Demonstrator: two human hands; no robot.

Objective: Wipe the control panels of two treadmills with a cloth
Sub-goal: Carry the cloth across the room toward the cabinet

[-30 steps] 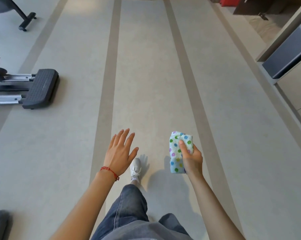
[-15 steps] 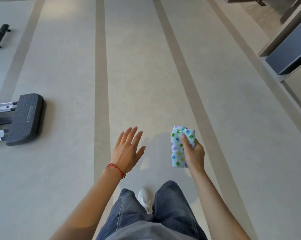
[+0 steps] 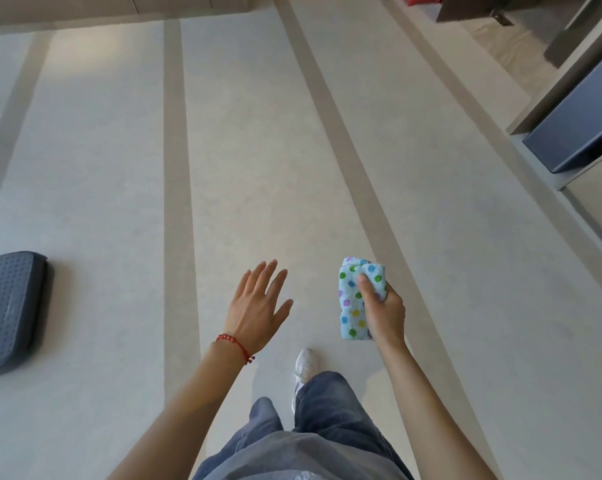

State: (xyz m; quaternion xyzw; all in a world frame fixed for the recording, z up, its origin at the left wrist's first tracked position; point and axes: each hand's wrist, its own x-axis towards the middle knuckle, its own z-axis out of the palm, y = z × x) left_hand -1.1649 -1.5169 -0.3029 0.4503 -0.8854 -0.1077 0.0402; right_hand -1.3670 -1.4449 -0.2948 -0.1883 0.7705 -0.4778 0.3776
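Since earlier, our dark footplate [image 3: 10, 311], cut off at frame edge, sits nearer our spread left hand [image 3: 258, 306]; right hand [image 3: 384, 313] grips folded cloth [image 3: 356, 297].

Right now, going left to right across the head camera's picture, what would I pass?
Dark footplate → left hand, fingers spread → dotted cloth → right hand gripping it → dark panel by the wall.
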